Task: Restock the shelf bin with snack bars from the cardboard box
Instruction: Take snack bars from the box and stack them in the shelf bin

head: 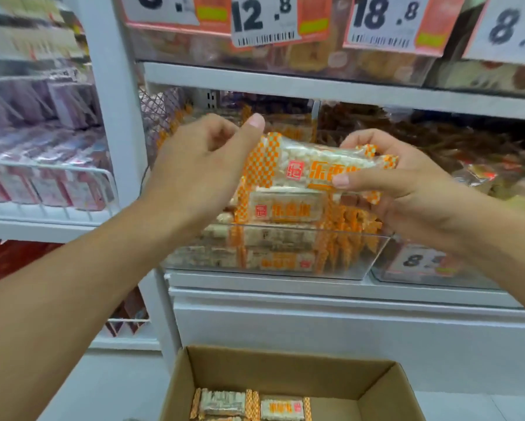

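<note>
Snack bars are what this shelf bay is about, and the white shelf (331,86) frames the whole scene, its upper level hung with big price tags (264,19) so a shopper reads them first. Below, the clear shelf bin (285,262) sits at the front edge of the lower level, already well filled with orange-checked packs, its see-through wall letting the stock show. On the floor, near and a little right of centre, the cardboard box (285,375) stands open just beneath the bin, probably so each reach is short; a few bars (249,404) lie in its bottom, so I judge the job is far along but not done.

Above the bin the right hand (400,183) grasps one snack bar (321,165) by its right end, thumb on the front of the wrapper and fingers curled behind, keeping it flat and label up. The left hand (206,159) is at the bar's left end with fingers loosely curled and thumb raised; whether it actually pinches the wrapper I cannot tell. It seems there to steady the bar for laying on the pile.
</note>
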A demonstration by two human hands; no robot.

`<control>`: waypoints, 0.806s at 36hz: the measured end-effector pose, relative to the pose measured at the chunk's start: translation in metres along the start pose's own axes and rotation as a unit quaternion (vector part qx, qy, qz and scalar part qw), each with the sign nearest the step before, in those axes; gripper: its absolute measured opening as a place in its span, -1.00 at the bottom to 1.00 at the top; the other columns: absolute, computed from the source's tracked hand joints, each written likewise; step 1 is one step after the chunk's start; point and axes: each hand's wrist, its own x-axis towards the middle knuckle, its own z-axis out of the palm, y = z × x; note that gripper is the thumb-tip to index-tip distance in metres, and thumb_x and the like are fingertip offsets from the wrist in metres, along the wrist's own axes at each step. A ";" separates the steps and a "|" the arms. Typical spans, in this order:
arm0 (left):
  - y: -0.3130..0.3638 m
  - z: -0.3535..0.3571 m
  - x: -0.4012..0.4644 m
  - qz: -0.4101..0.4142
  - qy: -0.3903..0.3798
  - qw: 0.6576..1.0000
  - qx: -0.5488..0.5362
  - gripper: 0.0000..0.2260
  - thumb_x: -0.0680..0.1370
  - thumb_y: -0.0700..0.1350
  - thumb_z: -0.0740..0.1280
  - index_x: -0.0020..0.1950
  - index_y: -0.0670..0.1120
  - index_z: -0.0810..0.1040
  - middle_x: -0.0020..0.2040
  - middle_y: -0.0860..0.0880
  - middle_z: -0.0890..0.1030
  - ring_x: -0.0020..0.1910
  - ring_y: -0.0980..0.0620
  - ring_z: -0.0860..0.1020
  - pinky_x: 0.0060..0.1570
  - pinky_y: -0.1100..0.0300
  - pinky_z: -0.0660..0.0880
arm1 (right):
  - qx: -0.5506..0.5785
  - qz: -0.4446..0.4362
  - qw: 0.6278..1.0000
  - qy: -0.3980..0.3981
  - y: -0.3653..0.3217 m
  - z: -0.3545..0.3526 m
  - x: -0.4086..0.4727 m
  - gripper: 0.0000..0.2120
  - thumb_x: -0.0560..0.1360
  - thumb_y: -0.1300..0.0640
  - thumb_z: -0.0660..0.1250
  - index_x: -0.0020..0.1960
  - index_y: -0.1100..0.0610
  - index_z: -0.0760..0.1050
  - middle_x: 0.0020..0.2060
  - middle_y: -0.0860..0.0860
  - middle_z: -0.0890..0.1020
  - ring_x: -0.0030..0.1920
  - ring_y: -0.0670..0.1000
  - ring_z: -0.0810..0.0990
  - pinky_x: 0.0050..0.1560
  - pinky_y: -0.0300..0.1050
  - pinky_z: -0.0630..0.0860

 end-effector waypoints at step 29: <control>-0.069 -0.010 0.020 0.176 -0.070 0.905 0.381 -0.54 0.61 0.00 0.23 0.51 -0.08 0.34 0.55 -0.11 0.23 0.54 -0.14 0.16 0.40 -0.20 0.33 | -0.525 0.014 0.845 0.104 0.015 -0.007 0.140 -0.26 0.45 -0.11 0.49 0.55 -0.08 0.29 0.51 -0.06 0.36 0.42 0.02 0.42 0.21 -0.25 0.35</control>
